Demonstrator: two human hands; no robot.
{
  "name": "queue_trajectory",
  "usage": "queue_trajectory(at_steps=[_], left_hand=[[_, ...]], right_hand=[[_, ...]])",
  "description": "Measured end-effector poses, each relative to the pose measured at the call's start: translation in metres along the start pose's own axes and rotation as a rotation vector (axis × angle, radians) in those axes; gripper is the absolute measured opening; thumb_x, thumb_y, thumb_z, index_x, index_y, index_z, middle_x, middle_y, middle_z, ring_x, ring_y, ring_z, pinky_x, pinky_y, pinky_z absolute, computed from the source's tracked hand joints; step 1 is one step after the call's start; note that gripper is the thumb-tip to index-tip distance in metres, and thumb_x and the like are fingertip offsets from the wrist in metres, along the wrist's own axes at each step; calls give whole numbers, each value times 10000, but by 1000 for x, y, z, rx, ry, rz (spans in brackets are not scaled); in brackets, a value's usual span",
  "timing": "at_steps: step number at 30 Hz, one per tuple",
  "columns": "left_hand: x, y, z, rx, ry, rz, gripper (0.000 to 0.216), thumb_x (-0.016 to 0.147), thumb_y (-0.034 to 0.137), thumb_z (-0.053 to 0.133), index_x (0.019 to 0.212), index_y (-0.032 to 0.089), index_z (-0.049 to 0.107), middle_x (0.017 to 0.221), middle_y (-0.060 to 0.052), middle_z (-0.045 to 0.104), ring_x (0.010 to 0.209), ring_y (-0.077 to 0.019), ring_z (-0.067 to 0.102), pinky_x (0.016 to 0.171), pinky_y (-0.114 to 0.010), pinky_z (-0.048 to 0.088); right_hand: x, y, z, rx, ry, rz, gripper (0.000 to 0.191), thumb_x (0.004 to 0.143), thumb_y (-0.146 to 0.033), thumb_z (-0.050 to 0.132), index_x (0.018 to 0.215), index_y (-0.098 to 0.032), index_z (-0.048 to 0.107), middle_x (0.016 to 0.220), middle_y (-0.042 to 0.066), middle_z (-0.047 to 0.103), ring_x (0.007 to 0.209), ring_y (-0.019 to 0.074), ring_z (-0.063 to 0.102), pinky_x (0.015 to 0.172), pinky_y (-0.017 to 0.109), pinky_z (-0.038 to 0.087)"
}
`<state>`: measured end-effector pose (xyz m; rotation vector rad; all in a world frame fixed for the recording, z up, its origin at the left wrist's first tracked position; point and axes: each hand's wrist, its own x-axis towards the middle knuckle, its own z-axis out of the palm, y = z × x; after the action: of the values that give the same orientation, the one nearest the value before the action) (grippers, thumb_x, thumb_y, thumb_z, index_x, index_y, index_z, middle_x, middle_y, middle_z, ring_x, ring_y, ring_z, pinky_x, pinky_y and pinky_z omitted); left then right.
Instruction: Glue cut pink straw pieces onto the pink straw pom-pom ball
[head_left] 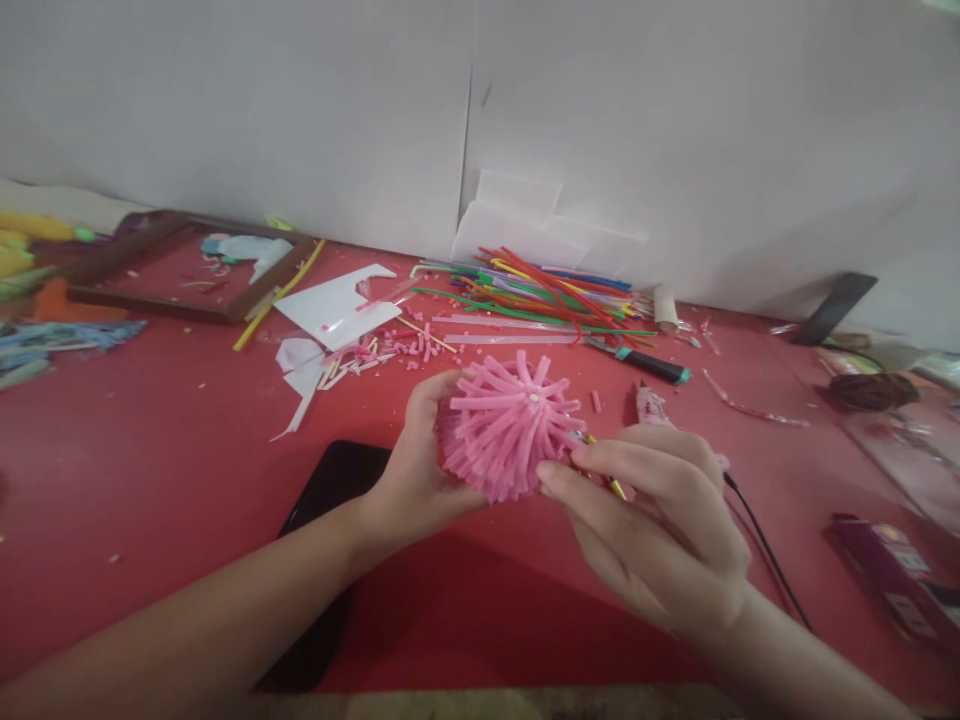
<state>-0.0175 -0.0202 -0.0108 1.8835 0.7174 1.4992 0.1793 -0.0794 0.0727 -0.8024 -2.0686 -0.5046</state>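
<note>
Fingers of my left hand [416,460] are wrapped round the far-left side of a pink tufted ball [514,435], holding it up above the table, roughly in the middle of my view. Those of my right hand [667,510] are bunched, thumb and forefinger tips close together at the ball's lower right edge; whether they pinch one of its stems I cannot tell.

Behind everything stands a pale wall [675,130], and before it spreads the red table [172,510]. Far to the left lies a brown frame [157,305] with scraps inside it. A flat black slab [341,475] sits beneath my left forearm, partly covered by it. Beyond the ball, near the wall, is a loose heap of coloured stems [540,295], red, green, yellow and purple among them, and left of it a white sheet [330,310]. A dark red box [892,580] rests at the right. Just past my right hand there is a pink tool [651,405], partly hidden by it. A black-and-green knife [652,365] lies near the heap's right end, close to a cardboard roll [664,308]. Smallest are the pink clippings [425,345], scattered near the sheet.
</note>
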Motion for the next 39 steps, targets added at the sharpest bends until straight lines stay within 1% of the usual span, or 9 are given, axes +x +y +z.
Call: queue_trajectory(at_steps=[6,9,12,15,20,25,29,33,39], left_hand=[[3,4,-2,-5,-40,1,939,650,475,873,1399,302,335,1299,-114,489,1166,-305,608,976,-499,544],[2,3,-3,14,-31,3,967,625,476,888,1400,310,335,1299,-112,485,1171,-305,600,983,-500,541],[1,3,-2,5,-35,-27,985,618,483,889,1405,309,324,1310,-120,479,1181,-313,590,997,-521,531],[1,3,-2,-13,-55,-26,977,625,469,889,1403,311,319,1313,-120,485,1174,-307,597,990,-513,539],[4,5,-1,-8,-28,-3,982,610,460,900,1401,310,338,1316,-114,476,1188,-302,592,1004,-497,535],[4,6,-2,-7,-40,4,978,618,470,893,1404,310,332,1312,-115,470,1178,-302,598,998,-511,538],[4,6,-2,9,-40,1,967,628,492,881,1397,308,324,1303,-115,473,1166,-292,597,988,-501,546],[5,6,-2,39,-24,10,964,613,539,874,1375,294,336,1296,-115,464,1161,-296,591,986,-521,541],[3,2,0,-15,-18,-19,1009,587,546,887,1371,286,308,1318,-124,428,1212,-308,562,1003,-524,529]], right_hand=[[-2,0,0,-10,-7,-3,197,820,-18,691,973,-138,725,972,46,616,855,169,559,699,330,509],[-1,0,-2,-9,-30,13,207,811,-41,711,979,-161,720,986,37,608,854,166,546,712,329,508],[2,0,-3,-2,-47,47,216,798,-48,725,961,-190,720,978,24,599,868,165,540,754,328,511],[5,-1,-3,-5,-34,80,194,804,-55,721,930,-202,716,951,8,593,883,158,547,801,319,510],[6,-2,-2,2,-28,97,195,812,-46,700,930,-200,719,924,9,599,885,156,565,801,317,510],[5,-2,-1,9,-27,117,169,811,-65,714,914,-199,720,926,11,605,897,161,563,818,326,510],[5,-3,-3,24,-35,101,170,803,-56,726,916,-182,728,929,13,605,897,158,556,826,318,511],[1,-2,-5,11,-36,51,188,807,-54,724,955,-170,735,932,12,601,891,155,562,796,312,514],[-2,-1,-4,-7,-2,-7,195,807,-56,709,965,-167,739,929,20,607,898,168,571,763,321,510]])
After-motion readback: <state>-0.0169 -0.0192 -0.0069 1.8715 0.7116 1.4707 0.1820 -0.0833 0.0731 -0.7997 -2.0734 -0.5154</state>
